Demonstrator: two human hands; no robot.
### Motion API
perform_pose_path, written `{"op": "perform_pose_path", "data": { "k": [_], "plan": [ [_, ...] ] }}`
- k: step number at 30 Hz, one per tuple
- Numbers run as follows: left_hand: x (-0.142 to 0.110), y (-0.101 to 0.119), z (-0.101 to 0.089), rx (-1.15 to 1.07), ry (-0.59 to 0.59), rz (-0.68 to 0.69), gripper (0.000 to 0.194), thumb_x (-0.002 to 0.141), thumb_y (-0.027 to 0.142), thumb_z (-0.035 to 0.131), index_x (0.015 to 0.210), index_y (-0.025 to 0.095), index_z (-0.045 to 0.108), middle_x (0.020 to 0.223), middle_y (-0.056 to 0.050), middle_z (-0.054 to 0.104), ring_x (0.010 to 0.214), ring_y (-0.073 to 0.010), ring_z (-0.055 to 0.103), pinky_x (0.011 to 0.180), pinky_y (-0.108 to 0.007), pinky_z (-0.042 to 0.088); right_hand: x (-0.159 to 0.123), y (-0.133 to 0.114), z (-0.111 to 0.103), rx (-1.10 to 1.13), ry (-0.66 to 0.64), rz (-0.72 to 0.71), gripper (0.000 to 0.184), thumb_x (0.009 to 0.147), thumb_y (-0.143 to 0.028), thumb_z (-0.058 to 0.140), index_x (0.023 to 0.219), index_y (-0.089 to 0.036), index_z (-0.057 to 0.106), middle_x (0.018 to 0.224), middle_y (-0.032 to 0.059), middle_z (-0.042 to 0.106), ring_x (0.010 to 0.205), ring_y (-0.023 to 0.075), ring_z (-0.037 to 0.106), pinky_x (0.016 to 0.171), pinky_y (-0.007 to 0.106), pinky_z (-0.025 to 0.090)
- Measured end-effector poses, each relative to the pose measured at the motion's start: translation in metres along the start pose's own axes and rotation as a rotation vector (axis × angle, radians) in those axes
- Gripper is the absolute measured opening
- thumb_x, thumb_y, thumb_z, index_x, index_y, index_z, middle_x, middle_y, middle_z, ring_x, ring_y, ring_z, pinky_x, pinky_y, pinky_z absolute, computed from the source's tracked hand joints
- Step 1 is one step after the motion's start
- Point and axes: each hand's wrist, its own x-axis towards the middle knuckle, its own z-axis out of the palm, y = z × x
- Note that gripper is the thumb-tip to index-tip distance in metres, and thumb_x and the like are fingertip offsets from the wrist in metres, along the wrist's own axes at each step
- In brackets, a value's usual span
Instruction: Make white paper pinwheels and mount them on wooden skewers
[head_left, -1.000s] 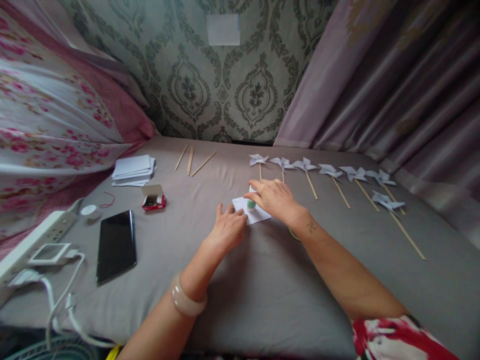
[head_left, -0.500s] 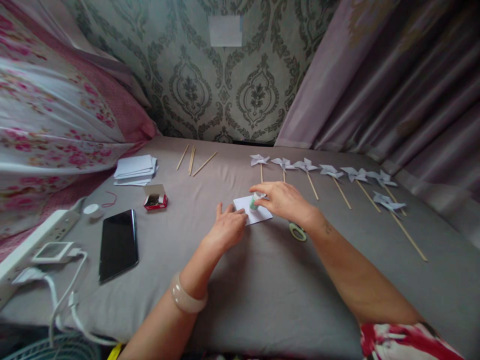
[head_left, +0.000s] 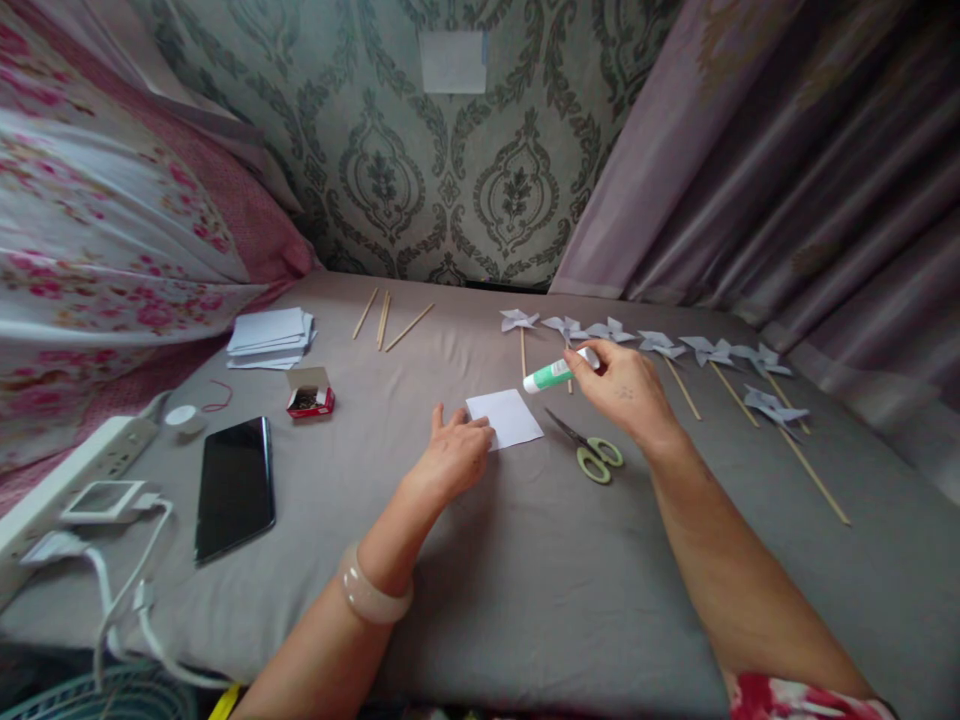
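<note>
My left hand (head_left: 454, 452) rests on the surface with its fingers apart, their tips on the left edge of a square white paper sheet (head_left: 513, 420). Raised to the right of that sheet, my right hand (head_left: 626, 388) is closed around the white end of a green-and-white glue stick (head_left: 553, 374). The glue stick is tilted, its other end pointing left, just off the paper's upper right corner. Scissors with pale green handles (head_left: 594, 462) lie partly spread below my right hand.
Several paper pinwheels (head_left: 711, 350) on sticks lie along the right. Loose wooden sticks (head_left: 409, 328) and a paper stack (head_left: 268, 335) are at the back left. A small red box (head_left: 310, 402), a phone (head_left: 236, 490) and a power strip (head_left: 112, 455) with cables occupy the left.
My right hand has lifted the glue stick off the paper and moved up and right, uncovering the scissors. My left hand stays at the sheet's left edge.
</note>
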Motion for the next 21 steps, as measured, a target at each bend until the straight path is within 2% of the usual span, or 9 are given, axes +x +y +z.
{"op": "perform_pose_path", "data": {
  "k": [4,7,13,21],
  "plan": [
    [0.000,-0.001,0.003,-0.018,0.028,0.004,0.027,0.087,0.012,0.041,0.095,0.019,0.065,0.108,-0.009,0.067,0.113,-0.0313,0.053,0.103,-0.070,0.022,-0.010,-0.007,0.005,0.110,-0.099,-0.216,0.032,0.086,-0.035,0.054,0.112,-0.021,0.065,0.095,0.0063,0.072,0.077,0.0197,0.064,0.071,0.030,0.045],
    [0.001,-0.003,0.007,-0.021,0.043,0.005,0.026,0.087,0.012,0.042,0.096,0.020,0.065,0.108,-0.009,0.067,0.114,-0.0312,0.052,0.104,-0.069,0.021,-0.017,-0.016,0.012,0.094,-0.195,-0.319,0.032,0.088,-0.032,0.053,0.116,-0.021,0.063,0.107,0.0070,0.070,0.090,0.0208,0.064,0.079,0.032,0.045],
    [0.002,-0.005,0.011,-0.011,0.043,0.003,0.027,0.089,0.013,0.040,0.096,0.021,0.065,0.106,-0.008,0.067,0.115,-0.0315,0.052,0.103,-0.070,0.021,-0.017,-0.026,0.017,-0.028,-0.267,-0.415,0.033,0.089,-0.029,0.055,0.120,-0.019,0.060,0.110,0.0095,0.069,0.101,0.0243,0.061,0.086,0.035,0.043],
    [0.001,-0.002,0.007,-0.014,0.036,-0.001,0.028,0.090,0.013,0.038,0.096,0.020,0.064,0.104,-0.008,0.067,0.111,-0.0295,0.053,0.104,-0.069,0.023,-0.008,-0.033,0.018,0.028,-0.387,-0.611,0.028,0.091,-0.022,0.052,0.118,-0.020,0.059,0.118,0.0073,0.066,0.110,0.0224,0.056,0.092,0.035,0.039]
  ]
}}
